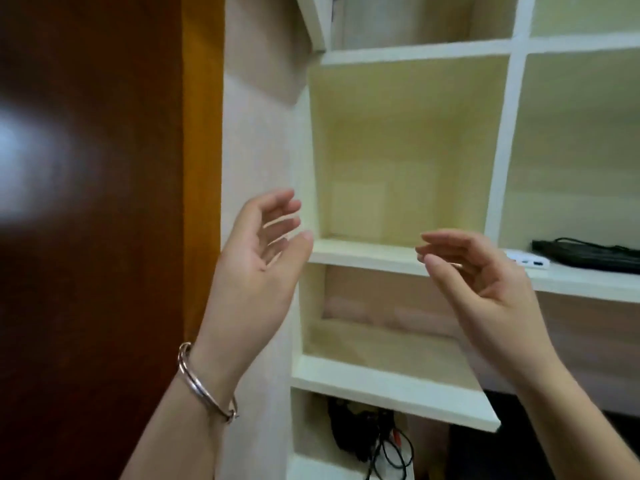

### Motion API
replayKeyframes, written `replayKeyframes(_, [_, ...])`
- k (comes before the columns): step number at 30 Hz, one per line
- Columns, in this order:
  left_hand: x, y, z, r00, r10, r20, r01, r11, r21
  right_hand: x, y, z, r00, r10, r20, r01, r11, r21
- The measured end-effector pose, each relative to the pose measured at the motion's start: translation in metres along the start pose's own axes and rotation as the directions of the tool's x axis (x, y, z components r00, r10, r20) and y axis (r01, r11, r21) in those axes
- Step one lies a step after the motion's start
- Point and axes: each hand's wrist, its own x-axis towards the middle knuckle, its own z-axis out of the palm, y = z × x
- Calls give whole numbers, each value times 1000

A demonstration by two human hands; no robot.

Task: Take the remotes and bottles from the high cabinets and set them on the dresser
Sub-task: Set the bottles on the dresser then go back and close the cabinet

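Observation:
Both my hands are raised in front of a cream shelf unit (pixel 367 252), palms turned toward each other. My left hand (pixel 258 251), with a metal bangle on its wrist, has relaxed, slightly bent fingers and holds nothing. My right hand (pixel 481 275) is likewise loose and empty. The compartment between them holds nothing. In the compartment to the right lie a white remote-like device (pixel 528 260) and a black flat object (pixel 588 254). No bottle is in view.
A dark wooden door (pixel 90 237) with an orange edge fills the left. An open cabinet door (pixel 313 22) hangs at the top. Black cables and a plug (pixel 367 438) sit in the lowest compartment. A dark surface shows at bottom right.

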Motion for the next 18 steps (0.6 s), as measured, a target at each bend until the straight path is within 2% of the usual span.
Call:
replayKeyframes(3, [44,20,9,988,119,-100,-119,993,5,50,-25,1,989,-146,-34,146,989,2])
replayKeyframes(7, [95,43,17,963,188,-190,-188,982,20,112,-60,4,952,-286,-105,283,958,-43])
replayKeyframes(11, [140,70,27,943,242,-229,-253,967,-19,170,-97,12,941,-306,-142,301,952,-52])
replayKeyframes(14, [162,87,31,931,304,-204,-325,942,-80,201,-128,20,938,-321,-133,320,947,-29])
replayKeyframes(18, [174,94,26,917,359,-176,-372,927,-50,223,-172,26,911,-390,-135,392,920,-9])
